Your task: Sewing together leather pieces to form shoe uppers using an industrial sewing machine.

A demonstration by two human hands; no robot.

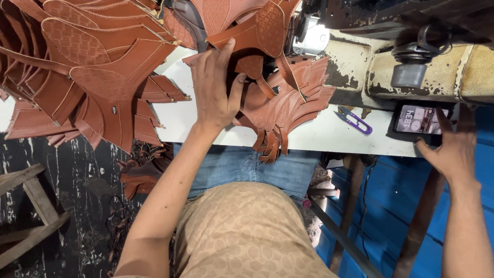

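My left hand (pixel 215 85) rests on a heap of brown leather shoe-upper pieces (pixel 280 100) on a white table (pixel 329 135), fingers closed on one stitched piece (pixel 250 38) that it lifts at the top of the heap. My right hand (pixel 453 146) reaches to the table's right end, its fingers apart and touching a black smartphone (pixel 419 120) with a lit screen. A second, larger pile of the same brown leather pieces (pixel 87 72) lies to the left of my left hand.
A worn cream sewing machine (pixel 422 72) stands at the back right. Purple thread snips (pixel 354 120) lie on the table between the heap and the phone. A wooden stool (pixel 31 206) stands at lower left, a blue wall at lower right.
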